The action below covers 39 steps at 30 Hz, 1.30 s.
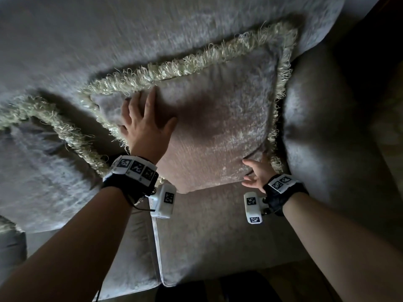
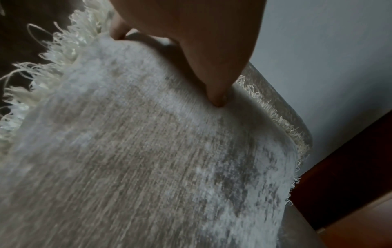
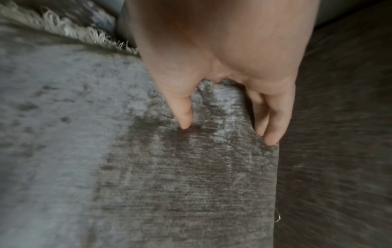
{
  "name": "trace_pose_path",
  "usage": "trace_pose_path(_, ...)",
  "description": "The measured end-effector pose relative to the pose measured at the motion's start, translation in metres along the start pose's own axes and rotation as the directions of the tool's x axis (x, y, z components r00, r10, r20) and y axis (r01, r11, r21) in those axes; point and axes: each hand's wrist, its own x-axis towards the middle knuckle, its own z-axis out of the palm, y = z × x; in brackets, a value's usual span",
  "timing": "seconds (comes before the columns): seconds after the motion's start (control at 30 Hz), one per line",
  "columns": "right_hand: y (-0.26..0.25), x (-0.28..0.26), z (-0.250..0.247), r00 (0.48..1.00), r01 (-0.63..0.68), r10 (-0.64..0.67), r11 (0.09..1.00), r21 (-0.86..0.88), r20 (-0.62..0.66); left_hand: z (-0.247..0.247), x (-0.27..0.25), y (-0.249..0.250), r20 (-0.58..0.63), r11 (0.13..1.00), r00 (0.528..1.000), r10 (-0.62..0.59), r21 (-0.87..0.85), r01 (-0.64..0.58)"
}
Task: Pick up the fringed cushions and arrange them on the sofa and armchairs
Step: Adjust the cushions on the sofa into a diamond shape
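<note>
A grey velvet fringed cushion (image 1: pixel 218 127) (image 2: pixel 148 167) (image 3: pixel 191 184) leans against the sofa back (image 1: pixel 109 40) at the sofa's right end. My left hand (image 1: pixel 146 114) (image 2: pixel 169 57) lies flat on its upper left face with the fingers spread, and the thumb (image 2: pixel 216 97) presses into the fabric. At the lower right corner my right hand (image 1: pixel 253 173) (image 3: pixel 227 130) holds the cushion, thumb (image 3: pixel 182 114) on the front and fingers (image 3: pixel 271 130) tucked under the edge. A second fringed cushion (image 1: pixel 32 160) lies to the left, partly cut off by the frame.
The padded right armrest (image 1: pixel 327 127) stands close beside the cushion. Bare seat cushions (image 1: pixel 207 225) stretch toward me. In the left wrist view a pale wall (image 2: pixel 328 50) and dark wood (image 2: pixel 350 167) show behind the sofa.
</note>
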Motion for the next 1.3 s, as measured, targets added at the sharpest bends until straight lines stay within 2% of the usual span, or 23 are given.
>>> trace_pose_path(0.1, 0.001, 0.011, 0.006, 0.993, 0.088, -0.094, 0.993, -0.076, -0.075, 0.004, 0.005, -0.002, -0.004, 0.998, 1.000, -0.023, 0.060, 0.024)
trace_pose_path(0.23, 0.006, 0.039, -0.001, 0.957, 0.185, -0.236, 0.944, -0.272, -0.168, 0.008, 0.010, 0.002, 0.002, 0.987, 1.000, -0.023, 0.162, 0.022)
trace_pose_path(0.37, -0.003, 0.038, -0.002, 0.949, 0.203, -0.238, 0.963, -0.177, -0.207, 0.008, 0.014, 0.004, 0.012, 0.967, 1.000, -0.018, 0.253, 0.014)
trace_pose_path(0.43, -0.006, 0.039, 0.000, 0.927, 0.238, -0.291, 0.944, -0.230, -0.236, 0.007, 0.017, 0.004, 0.023, 0.968, 1.000, -0.011, 0.252, 0.005)
trace_pose_path(0.57, 0.021, 0.118, -0.016, 0.901, 0.270, -0.354, 0.910, -0.316, -0.251, 0.004, 0.020, -0.002, 0.041, 0.974, 0.999, 0.000, 0.228, -0.009)
trace_pose_path(0.63, 0.018, 0.098, -0.012, 0.891, 0.291, -0.362, 0.919, -0.265, -0.275, 0.000, 0.021, -0.002, 0.062, 0.980, 0.998, 0.001, 0.199, -0.013)
trace_pose_path(0.7, 0.003, 0.039, 0.002, 0.881, 0.303, -0.357, 0.930, -0.209, -0.311, -0.005, 0.020, -0.003, 0.087, 0.986, 0.996, -0.017, 0.165, 0.002)
trace_pose_path(0.73, 0.001, 0.026, 0.006, 0.881, 0.305, -0.348, 0.936, -0.178, -0.320, -0.007, 0.020, -0.004, 0.098, 0.988, 0.995, -0.030, 0.152, 0.015)
trace_pose_path(0.87, -0.001, 0.011, 0.007, 0.855, 0.390, -0.422, 0.906, -0.163, -0.301, -0.021, 0.015, -0.020, 0.134, 0.993, 0.987, -0.094, 0.083, 0.084)
trace_pose_path(1.0, -0.017, -0.025, 0.016, 0.782, 0.535, -0.561, 0.828, -0.171, -0.270, -0.039, 0.009, -0.051, 0.126, 0.974, 0.971, -0.202, -0.079, 0.213)
trace_pose_path(1.1, -0.033, -0.048, 0.020, 0.736, 0.585, -0.608, 0.793, -0.172, -0.299, -0.053, 0.003, -0.065, 0.119, 0.942, 0.952, -0.283, -0.154, 0.299)
trace_pose_path(1.2, -0.052, -0.055, 0.012, 0.646, 0.646, -0.670, 0.735, -0.206, -0.367, -0.058, -0.007, -0.068, 0.163, 0.876, 0.921, -0.355, -0.285, 0.388)
trace_pose_path(1.3, -0.071, -0.094, 0.005, 0.548, 0.703, -0.713, 0.676, -0.220, -0.438, -0.044, -0.015, -0.078, 0.186, 0.801, 0.906, -0.380, -0.425, 0.423)
